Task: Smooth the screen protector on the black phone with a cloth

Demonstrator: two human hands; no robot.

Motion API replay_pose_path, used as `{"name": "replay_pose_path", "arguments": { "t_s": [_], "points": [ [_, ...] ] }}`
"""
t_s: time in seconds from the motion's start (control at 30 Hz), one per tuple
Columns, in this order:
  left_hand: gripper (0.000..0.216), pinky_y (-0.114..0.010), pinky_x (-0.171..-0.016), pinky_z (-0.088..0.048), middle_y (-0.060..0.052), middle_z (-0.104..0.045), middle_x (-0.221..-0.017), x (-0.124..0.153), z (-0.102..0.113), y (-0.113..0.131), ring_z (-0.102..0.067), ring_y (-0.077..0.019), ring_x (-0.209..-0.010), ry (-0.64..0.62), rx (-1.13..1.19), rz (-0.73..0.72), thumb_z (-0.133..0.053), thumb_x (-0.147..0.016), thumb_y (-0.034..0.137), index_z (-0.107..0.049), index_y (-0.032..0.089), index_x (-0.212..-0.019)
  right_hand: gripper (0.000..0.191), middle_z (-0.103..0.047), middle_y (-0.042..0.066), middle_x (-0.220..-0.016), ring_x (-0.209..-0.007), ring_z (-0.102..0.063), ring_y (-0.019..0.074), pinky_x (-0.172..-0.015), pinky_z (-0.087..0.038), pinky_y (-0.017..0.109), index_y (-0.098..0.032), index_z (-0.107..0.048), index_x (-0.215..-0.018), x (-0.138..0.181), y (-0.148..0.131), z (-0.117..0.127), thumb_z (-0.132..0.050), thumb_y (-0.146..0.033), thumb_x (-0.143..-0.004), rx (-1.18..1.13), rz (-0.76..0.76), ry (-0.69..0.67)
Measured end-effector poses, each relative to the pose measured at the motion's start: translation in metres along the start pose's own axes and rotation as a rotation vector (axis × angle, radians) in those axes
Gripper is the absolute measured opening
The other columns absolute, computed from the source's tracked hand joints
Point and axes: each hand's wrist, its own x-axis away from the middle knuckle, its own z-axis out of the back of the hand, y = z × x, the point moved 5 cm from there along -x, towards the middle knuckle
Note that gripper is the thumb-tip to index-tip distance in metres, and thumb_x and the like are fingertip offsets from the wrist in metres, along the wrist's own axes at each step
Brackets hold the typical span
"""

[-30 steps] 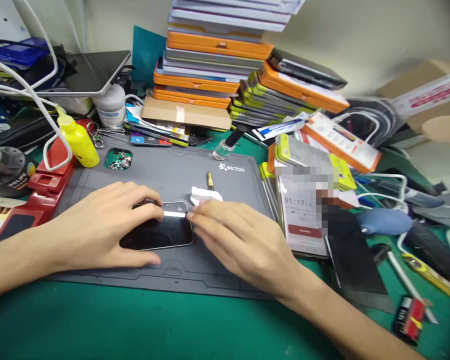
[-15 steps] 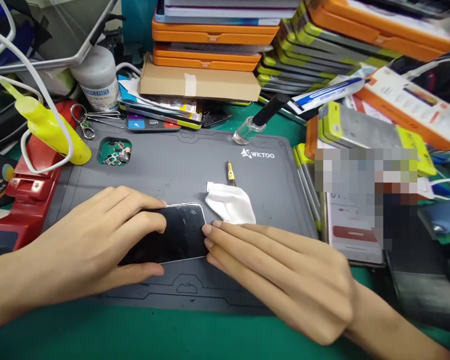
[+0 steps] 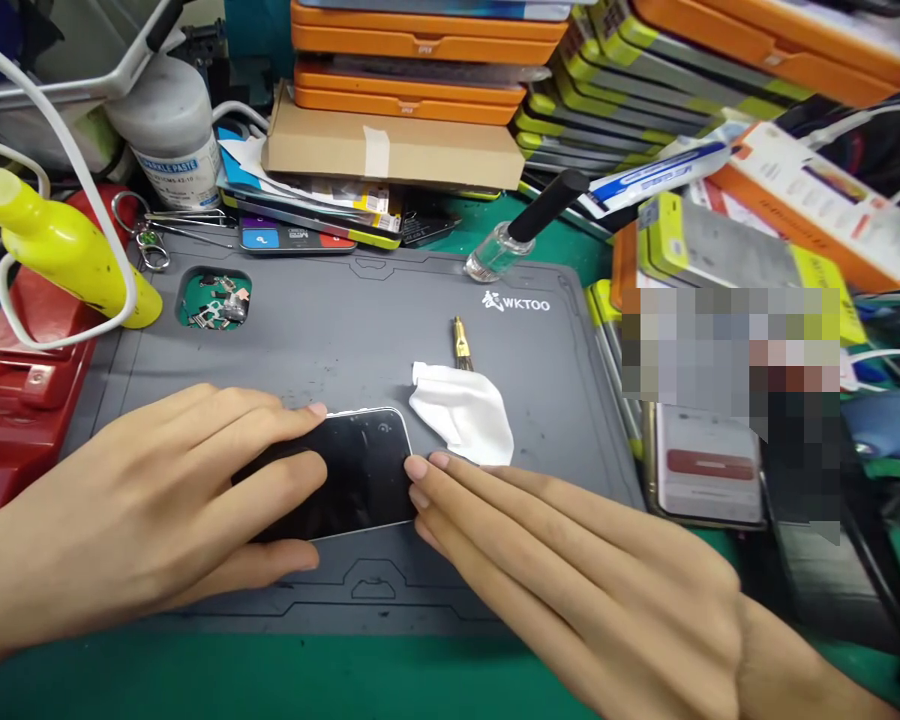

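A black phone (image 3: 360,470) lies face up on a grey work mat (image 3: 345,320). My left hand (image 3: 157,510) covers its left part, fingers along the far edge and thumb along the near edge, holding it down. My right hand (image 3: 570,570) lies flat with fingers stretched out together, and their tips touch the phone's right edge. A crumpled white wipe (image 3: 465,415) sits just beyond those fingertips. A small brass bit (image 3: 461,340) lies behind the wipe.
A small glass bottle with a black cap (image 3: 495,258) leans at the mat's back edge. At left are a yellow squeeze bottle (image 3: 60,245), a red tool (image 3: 22,370) and a white jar (image 3: 172,130). Stacked orange boxes (image 3: 427,60) line the back. Another phone (image 3: 709,470) lies at right.
The view has moved closer and lower. My right hand has come off the phone's top and now lies flat at its right edge, uncovering the white wipe. My left hand stays on the phone.
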Motion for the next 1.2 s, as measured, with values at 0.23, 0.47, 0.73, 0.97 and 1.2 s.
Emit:
{"name": "replay_pose_path", "arguments": {
  "t_s": [0.23, 0.47, 0.73, 0.97, 1.2],
  "points": [
    [0.029, -0.054, -0.090, -0.062, -0.013, -0.074, -0.137, -0.002, -0.002, -0.001, -0.075, -0.0339, -0.111, 0.004, -0.038, -0.020, -0.061, -0.105, 0.045, -0.065, 0.022, -0.123, 0.021, -0.080, 0.006, -0.134, -0.134, -0.072, 0.0293, -0.097, -0.073, 0.036, -0.023, -0.081, -0.121, 0.001, 0.000, 0.000, -0.070, -0.020, -0.103, 0.029, 0.043, -0.021],
    [0.031, -0.053, -0.092, -0.060, -0.012, -0.074, -0.137, -0.001, -0.001, 0.000, -0.073, -0.0329, -0.111, 0.005, -0.037, -0.020, -0.062, -0.105, 0.047, -0.065, 0.022, -0.123, 0.021, -0.081, 0.014, -0.130, -0.129, -0.075, 0.0323, -0.098, -0.073, 0.042, -0.014, -0.079, -0.120, -0.002, -0.005, -0.003, -0.074, -0.017, -0.100, 0.146, -0.003, -0.038],
    [0.031, -0.050, -0.088, -0.064, -0.011, -0.074, -0.133, 0.000, -0.002, -0.001, -0.074, -0.0314, -0.109, 0.030, -0.076, -0.036, -0.060, -0.107, 0.047, -0.066, 0.020, -0.120, 0.033, -0.079, 0.019, -0.131, -0.115, -0.081, 0.0317, -0.090, -0.073, 0.038, -0.005, -0.077, -0.128, -0.004, 0.006, -0.002, -0.069, -0.026, -0.104, 0.166, 0.117, -0.004],
    [0.029, -0.050, -0.096, -0.064, -0.010, -0.074, -0.134, 0.002, -0.001, -0.002, -0.074, -0.0313, -0.113, 0.027, -0.048, -0.003, -0.064, -0.105, 0.048, -0.068, 0.022, -0.117, 0.040, -0.083, 0.020, -0.119, -0.111, -0.082, 0.0310, -0.086, -0.072, 0.037, 0.000, -0.077, -0.126, -0.004, 0.006, -0.007, -0.084, -0.023, -0.095, 0.230, 0.098, 0.066],
    [0.029, -0.051, -0.099, -0.063, -0.011, -0.072, -0.136, 0.001, -0.002, -0.002, -0.072, -0.0321, -0.118, 0.029, -0.059, -0.007, -0.065, -0.104, 0.047, -0.067, 0.021, -0.116, 0.027, -0.085, 0.015, -0.116, -0.110, -0.082, 0.0290, -0.086, -0.073, 0.036, -0.007, -0.081, -0.118, -0.004, 0.006, -0.007, -0.083, -0.022, -0.096, 0.236, 0.087, 0.076]
  ]
}}
